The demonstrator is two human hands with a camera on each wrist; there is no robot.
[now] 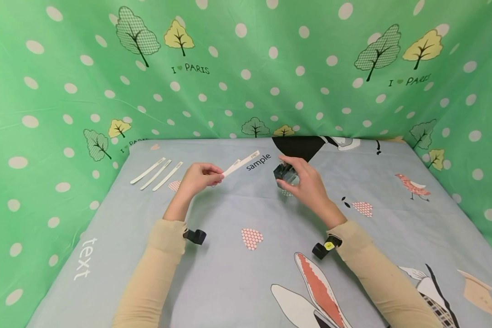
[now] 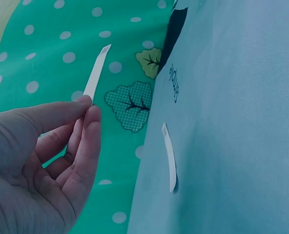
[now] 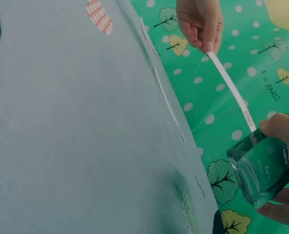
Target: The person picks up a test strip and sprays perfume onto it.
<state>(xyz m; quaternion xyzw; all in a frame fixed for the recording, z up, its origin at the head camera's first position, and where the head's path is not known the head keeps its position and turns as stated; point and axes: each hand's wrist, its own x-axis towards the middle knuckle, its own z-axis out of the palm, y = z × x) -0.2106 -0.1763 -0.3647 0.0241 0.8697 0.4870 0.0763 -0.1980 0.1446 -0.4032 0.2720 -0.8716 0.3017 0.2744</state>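
Observation:
My left hand [image 1: 202, 176] pinches one end of a white perfume test strip [image 1: 246, 160] between thumb and fingertips. Its free, printed end points away to the right, clear in the left wrist view as a slim strip [image 2: 96, 75]. My right hand [image 1: 307, 180] grips a square glass perfume bottle [image 1: 288, 176], thumb on one side and fingers on the other. Lettering shows on the bottle [image 3: 262, 168] in the right wrist view, where the strip's end overlaps its top edge. Another strip [image 2: 169, 158] lies on the cloth below the left hand.
Three more white strips [image 1: 147, 171] lie side by side at the back left of the table. A grey-blue printed cloth [image 1: 229, 273] covers the table. Behind and at both sides hangs a green dotted curtain [image 1: 229, 54].

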